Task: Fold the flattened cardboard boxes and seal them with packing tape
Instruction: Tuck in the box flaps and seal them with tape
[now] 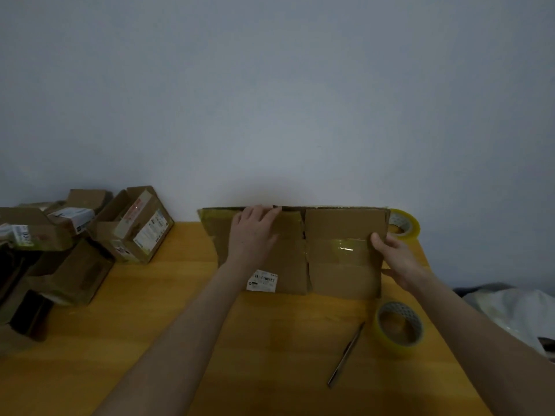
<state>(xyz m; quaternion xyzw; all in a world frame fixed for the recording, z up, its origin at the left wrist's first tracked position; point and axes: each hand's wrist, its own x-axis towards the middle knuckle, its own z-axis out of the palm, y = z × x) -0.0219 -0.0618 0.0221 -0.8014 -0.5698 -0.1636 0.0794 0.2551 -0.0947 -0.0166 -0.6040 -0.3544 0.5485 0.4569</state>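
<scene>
The cardboard box (336, 265) is seen at the centre of the frame, on the table (180, 325) against the wall; the left hand (255, 229) is laid flat on its upper left panel, fingers stretched towards the far edge; the right hand (396, 256) grips the right edge, thumb on the face and fingers curled behind. The step is judged to be shaping the box; the panel should be pressed along its crease while the right side is held square, so that the centre seam closes evenly before tape is applied. A nearer tape roll (399, 325) and a slim tool (345, 355) lie at lower right, within reach; a farther tape roll (404, 225) is tucked behind the box's right corner and could be knocked; a pile of boxes (75, 244) crowds the left.
</scene>
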